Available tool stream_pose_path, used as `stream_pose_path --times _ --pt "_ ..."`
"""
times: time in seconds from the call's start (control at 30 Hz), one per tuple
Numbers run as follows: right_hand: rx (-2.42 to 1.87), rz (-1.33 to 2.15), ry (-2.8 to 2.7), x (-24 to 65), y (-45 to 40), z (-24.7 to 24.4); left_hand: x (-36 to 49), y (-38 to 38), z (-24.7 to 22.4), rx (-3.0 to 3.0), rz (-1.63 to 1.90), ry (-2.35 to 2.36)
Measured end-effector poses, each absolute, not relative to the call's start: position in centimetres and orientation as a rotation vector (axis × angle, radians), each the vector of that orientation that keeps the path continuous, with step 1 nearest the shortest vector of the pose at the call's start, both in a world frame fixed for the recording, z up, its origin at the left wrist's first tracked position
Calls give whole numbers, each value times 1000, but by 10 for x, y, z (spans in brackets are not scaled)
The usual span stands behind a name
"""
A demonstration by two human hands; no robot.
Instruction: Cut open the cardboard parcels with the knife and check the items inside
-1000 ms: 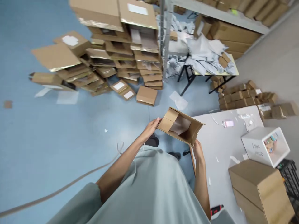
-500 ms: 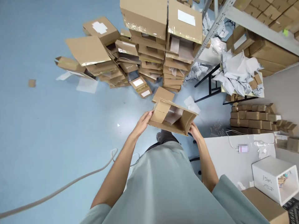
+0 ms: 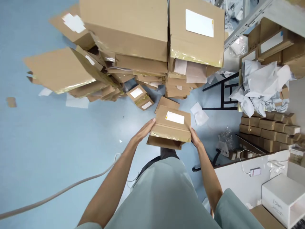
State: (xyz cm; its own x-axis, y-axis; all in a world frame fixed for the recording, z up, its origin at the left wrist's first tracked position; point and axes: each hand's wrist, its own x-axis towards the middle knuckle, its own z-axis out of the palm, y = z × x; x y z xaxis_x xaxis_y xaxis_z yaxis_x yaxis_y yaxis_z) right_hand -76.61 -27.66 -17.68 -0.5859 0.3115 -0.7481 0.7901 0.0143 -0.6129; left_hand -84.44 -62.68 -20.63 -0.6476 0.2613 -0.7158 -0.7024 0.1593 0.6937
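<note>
A brown cardboard box (image 3: 170,127) is held in front of my body, a white label on its upper face and clear tape along its near edge. Its open side, with a dark gap, points toward me. My left hand (image 3: 145,128) grips the box's left side. On the opposite side my right hand (image 3: 195,136) holds it, fingers partly hidden behind the edge. Just beyond the box lies another piece of cardboard (image 3: 167,103), partly covered by it. A taped box with two white labels (image 3: 140,97) lies on the floor farther left.
Tall stacks of cardboard boxes (image 3: 128,28) stand ahead, some leaning left. A table with grey mailer bags (image 3: 262,82) is at the right, below metal shelving (image 3: 252,19). A white desk (image 3: 243,178) stands near right. A pale cable (image 3: 71,189) crosses the blue floor.
The box in my hands has turned over: its open inside faced up before, and now its labelled face is up. My view has moved closer to the stacks.
</note>
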Motion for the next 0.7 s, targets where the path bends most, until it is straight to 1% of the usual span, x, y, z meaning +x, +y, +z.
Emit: stream_pose_path --times 0.23,0.37,0.43,0.5,0.7 --pt "1136 -1488 1888 -825 -289 -254 -913 -617 -300 -572 1513 1769" --pt "1231 -1422 1941 -844 -295 -285 -932 -617 -326 -650 1467 1860" --pt "1318 -1367 1992 -841 -293 -287 -932 -623 -326 -705 1431 1918" --pt "1382 -1331 2022 -831 -288 -279 -925 -632 -316 -750 1393 1959" --pt "1389 -1374 2049 -791 -283 -233 -879 -638 -256 -738 1393 2007"
